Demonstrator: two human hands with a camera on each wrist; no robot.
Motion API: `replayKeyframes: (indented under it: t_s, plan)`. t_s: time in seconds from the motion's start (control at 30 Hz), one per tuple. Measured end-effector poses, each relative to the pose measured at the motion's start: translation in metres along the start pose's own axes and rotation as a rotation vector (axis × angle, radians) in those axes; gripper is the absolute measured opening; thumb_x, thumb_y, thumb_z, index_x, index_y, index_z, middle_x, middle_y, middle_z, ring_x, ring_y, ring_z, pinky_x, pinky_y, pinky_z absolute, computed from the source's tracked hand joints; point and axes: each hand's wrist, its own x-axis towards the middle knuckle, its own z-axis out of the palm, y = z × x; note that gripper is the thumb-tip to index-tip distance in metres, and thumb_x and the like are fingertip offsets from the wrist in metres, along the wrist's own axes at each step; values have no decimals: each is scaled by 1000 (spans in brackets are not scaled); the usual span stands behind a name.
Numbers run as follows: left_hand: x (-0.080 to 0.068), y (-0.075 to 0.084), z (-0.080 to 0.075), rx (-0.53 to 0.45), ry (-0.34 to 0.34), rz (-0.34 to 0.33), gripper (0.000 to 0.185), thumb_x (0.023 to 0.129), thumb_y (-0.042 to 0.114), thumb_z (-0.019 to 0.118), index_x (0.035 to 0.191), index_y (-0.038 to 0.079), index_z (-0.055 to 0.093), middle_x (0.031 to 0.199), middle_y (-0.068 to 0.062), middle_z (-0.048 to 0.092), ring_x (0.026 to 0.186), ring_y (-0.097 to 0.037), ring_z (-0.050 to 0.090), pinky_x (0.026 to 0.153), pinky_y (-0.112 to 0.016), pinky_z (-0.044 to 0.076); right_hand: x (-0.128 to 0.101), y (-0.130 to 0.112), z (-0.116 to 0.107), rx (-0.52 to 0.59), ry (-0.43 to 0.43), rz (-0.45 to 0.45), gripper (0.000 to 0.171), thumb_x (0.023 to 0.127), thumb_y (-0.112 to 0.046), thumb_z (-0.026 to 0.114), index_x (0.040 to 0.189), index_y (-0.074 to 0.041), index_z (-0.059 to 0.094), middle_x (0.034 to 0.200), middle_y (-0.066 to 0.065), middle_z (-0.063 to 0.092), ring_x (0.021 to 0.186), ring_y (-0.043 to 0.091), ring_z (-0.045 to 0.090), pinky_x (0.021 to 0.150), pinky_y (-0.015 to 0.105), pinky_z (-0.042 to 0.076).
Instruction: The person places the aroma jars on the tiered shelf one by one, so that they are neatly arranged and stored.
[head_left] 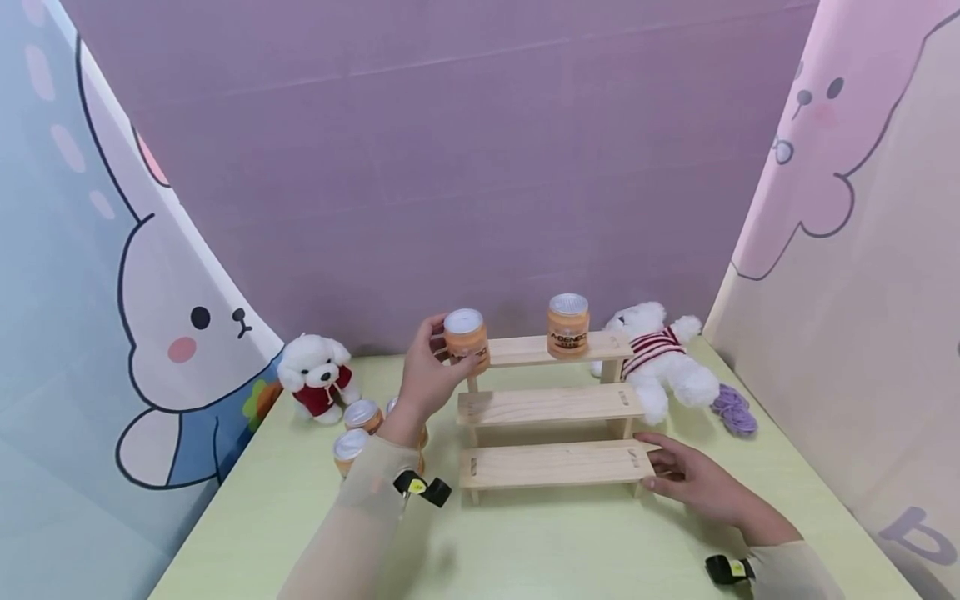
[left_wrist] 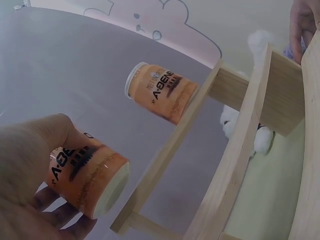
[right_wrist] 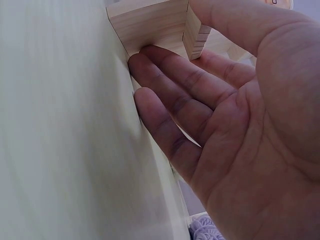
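Left hand (head_left: 426, 379) gripped an orange jar (head_left: 466, 335) with a white lid, fingers and thumb curled round it, holding it at the 9 o'clock end of the top step of the wooden stand (head_left: 551, 407). From the left wrist view I could not tell whether the jar's base touched the wood. My right hand (head_left: 693, 482) lay with straight fingers pressed against the 3 o'clock end of the stand's bottom step, palm low on the green table (head_left: 570, 550). A second jar (head_left: 567, 325) stood upright on the top step, toward 3 o'clock of the one I held. Three more jars (head_left: 362, 415) sat on the table beyond my left wrist, at about 9 o'clock of the stand. A white plush dog in red (head_left: 317, 385) sat near them. Another plush in stripes (head_left: 660, 358) lay against the stand's 3 o'clock side, purple yarn (head_left: 733, 410) beside it.
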Motion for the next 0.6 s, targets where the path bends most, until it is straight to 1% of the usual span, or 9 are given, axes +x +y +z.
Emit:
replayKeyframes:
  t_s: [0.2, 0.4, 0.6]
  plan:
    - [7, -1, 8, -7, -21, -5, 67, 85, 9, 86, 143, 14, 53, 127, -9, 60, 111, -30, 61, 98, -46, 55, 0, 1, -1, -7, 0, 4, 73, 102, -13, 69, 162, 1, 29, 133, 25, 66, 116, 23, 68, 92, 26, 56]
    - [11, -6, 14, -23, -36, -23, 69, 84, 6, 85, 144, 15, 52, 129, -9, 59, 112, -30, 62, 97, -46, 57, 0, 2, 0, -13, 8, 7, 73, 102, -14, 70, 161, 2, 30, 132, 24, 67, 115, 20, 69, 91, 26, 56]
    - [13, -7, 20, -31, -49, -33, 69, 86, 8, 86, 145, 15, 51, 129, -10, 57, 111, -30, 62, 98, -43, 57, 0, 3, 0, -12, 14, 0, 73, 101, -13, 70, 161, 2, 30, 132, 24, 67, 114, 20, 69, 91, 26, 57]
